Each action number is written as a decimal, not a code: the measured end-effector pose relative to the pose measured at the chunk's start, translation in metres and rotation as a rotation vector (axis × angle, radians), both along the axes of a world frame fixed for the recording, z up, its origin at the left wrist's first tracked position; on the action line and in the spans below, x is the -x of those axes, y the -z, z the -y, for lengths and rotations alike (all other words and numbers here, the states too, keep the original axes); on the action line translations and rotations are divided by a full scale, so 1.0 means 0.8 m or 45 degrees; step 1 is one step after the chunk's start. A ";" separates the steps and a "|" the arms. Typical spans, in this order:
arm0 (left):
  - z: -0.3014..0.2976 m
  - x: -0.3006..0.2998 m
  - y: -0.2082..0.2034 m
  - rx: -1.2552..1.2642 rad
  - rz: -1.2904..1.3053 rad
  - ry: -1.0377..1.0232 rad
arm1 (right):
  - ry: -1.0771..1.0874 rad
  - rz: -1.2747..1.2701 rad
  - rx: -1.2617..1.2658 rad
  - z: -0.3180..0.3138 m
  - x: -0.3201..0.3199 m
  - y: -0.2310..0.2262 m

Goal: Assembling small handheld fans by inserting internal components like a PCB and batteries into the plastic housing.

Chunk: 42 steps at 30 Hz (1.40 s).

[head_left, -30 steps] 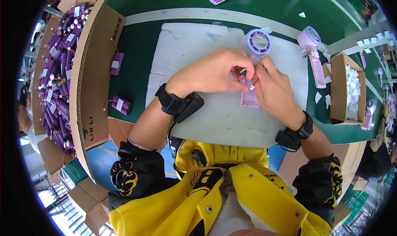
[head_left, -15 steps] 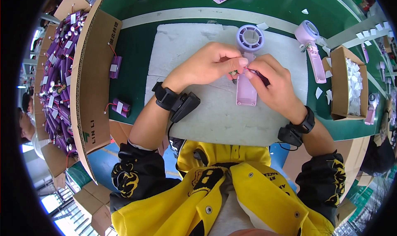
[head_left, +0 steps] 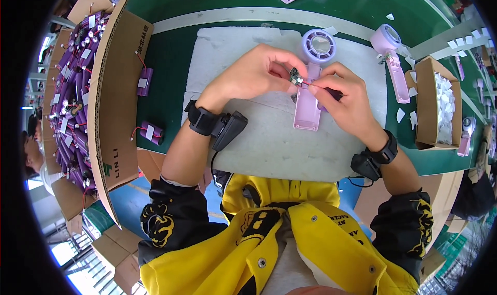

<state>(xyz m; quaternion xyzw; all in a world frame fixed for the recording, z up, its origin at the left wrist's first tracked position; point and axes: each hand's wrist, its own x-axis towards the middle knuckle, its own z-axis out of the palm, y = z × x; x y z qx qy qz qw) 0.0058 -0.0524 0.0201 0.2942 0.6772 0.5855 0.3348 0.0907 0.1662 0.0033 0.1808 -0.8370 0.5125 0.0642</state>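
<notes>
A handheld fan with a lilac round head (head_left: 310,53) and an open pink handle shell (head_left: 306,114) lies on the white mat under my hands. My left hand (head_left: 253,73) is closed, pinching a small green circuit board (head_left: 295,77) above the handle's upper end. At the board's edge, my right hand (head_left: 346,96) pinches a thin red wire (head_left: 305,84) with thumb and forefinger. A dark purple piece, perhaps a battery, shows partly under the right fingers; most of it is hidden. Whether the wire's plug sits in the board's socket I cannot tell.
To the left stands a cardboard box (head_left: 120,108) of purple battery packs; two packs, one a battery pack (head_left: 145,82), lie beside it. At right are another pink fan (head_left: 396,77) and a small carton (head_left: 426,108) of white paper pieces. Green table surrounds the mat (head_left: 228,139).
The circuit board has come up into clearer view between my left fingers, which have shifted slightly up. The fan has tilted, its head moving a little right.
</notes>
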 end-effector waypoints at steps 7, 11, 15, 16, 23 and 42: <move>-0.001 0.001 0.005 -0.079 0.017 -0.025 | -0.039 0.025 -0.032 -0.002 0.001 -0.001; -0.002 0.003 0.009 -0.123 0.065 -0.033 | -0.043 0.029 -0.018 -0.003 0.002 0.001; 0.000 0.004 0.009 -0.126 0.094 -0.039 | -0.049 0.034 -0.018 -0.002 0.002 0.001; 0.001 0.004 0.007 -0.116 0.091 -0.040 | -0.051 0.037 -0.022 -0.002 0.002 0.001; -0.002 -0.001 0.003 -0.131 0.002 -0.063 | -0.075 0.032 -0.009 -0.004 0.004 0.004; -0.006 -0.006 0.004 -0.118 -0.115 -0.069 | -0.077 0.006 -0.017 -0.005 0.004 0.004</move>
